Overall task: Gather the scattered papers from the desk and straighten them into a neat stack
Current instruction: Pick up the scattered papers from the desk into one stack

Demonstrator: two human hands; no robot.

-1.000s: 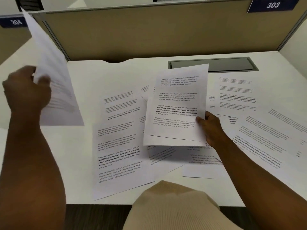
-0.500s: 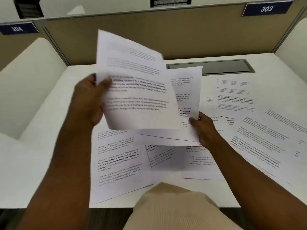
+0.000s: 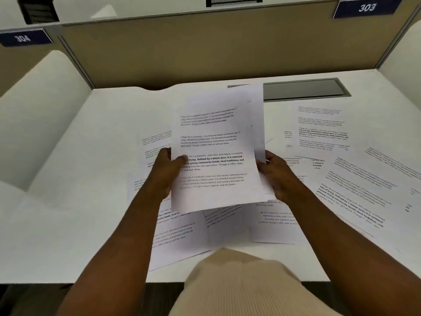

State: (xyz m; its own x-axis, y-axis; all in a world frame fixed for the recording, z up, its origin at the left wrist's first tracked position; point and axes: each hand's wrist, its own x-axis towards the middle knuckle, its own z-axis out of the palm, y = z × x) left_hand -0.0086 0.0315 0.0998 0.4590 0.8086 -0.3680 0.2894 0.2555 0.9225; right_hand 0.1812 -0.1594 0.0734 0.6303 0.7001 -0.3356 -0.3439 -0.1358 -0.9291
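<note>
I hold a small stack of printed white papers [image 3: 216, 151] upright above the middle of the white desk [image 3: 91, 179]. My left hand [image 3: 167, 169] grips the stack's left edge, thumb on the front sheet. My right hand [image 3: 276, 174] grips its right edge. The sheets in the stack are slightly offset, one edge showing behind at the right. Several loose printed papers lie scattered below and around: one at the front left [image 3: 177, 238], one under my right forearm [image 3: 275, 222], others at the right [image 3: 323, 131] and far right [image 3: 369, 185].
A tan partition wall [image 3: 205, 49] closes the back of the desk, with white side panels at left [image 3: 38, 110] and right. A grey cable tray cover [image 3: 305, 88] is set into the desk at the back right. Number plates 304 [image 3: 22, 38] and 303 [image 3: 366, 7] hang above.
My left hand swung in from the far left with its sheet and laid it on the sheets in my right hand. Both hands now grip one stack.
</note>
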